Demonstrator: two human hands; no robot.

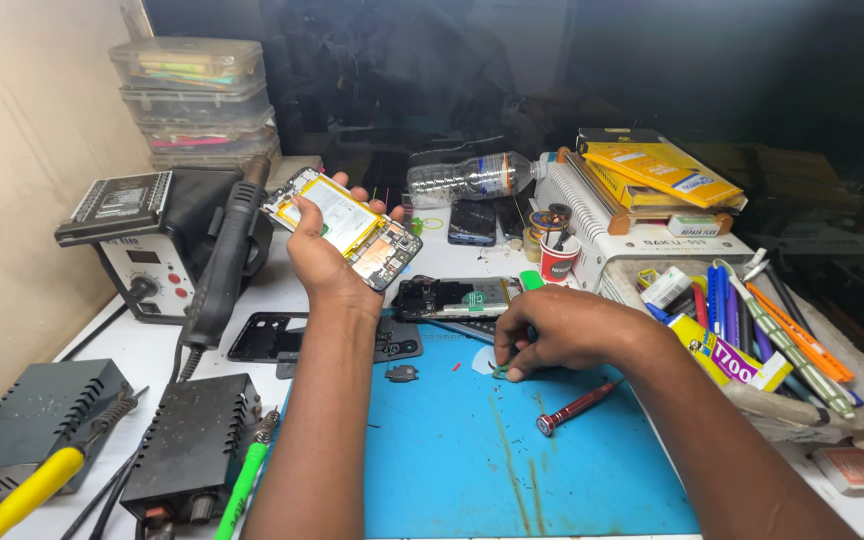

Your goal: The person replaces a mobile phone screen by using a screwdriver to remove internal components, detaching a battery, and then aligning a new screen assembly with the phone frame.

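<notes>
Two hands point(317, 255) point(552, 330), two opened phones point(344, 226) point(457, 297)

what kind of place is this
Most likely a phone repair bench: the left hand holds an opened phone, beside a hot-air rework station and a red screwdriver on a blue mat.

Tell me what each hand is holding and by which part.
The left hand holds an opened phone lifted, gripped by its long edges. The right hand pinches a small green piece on the blue mat.
</notes>
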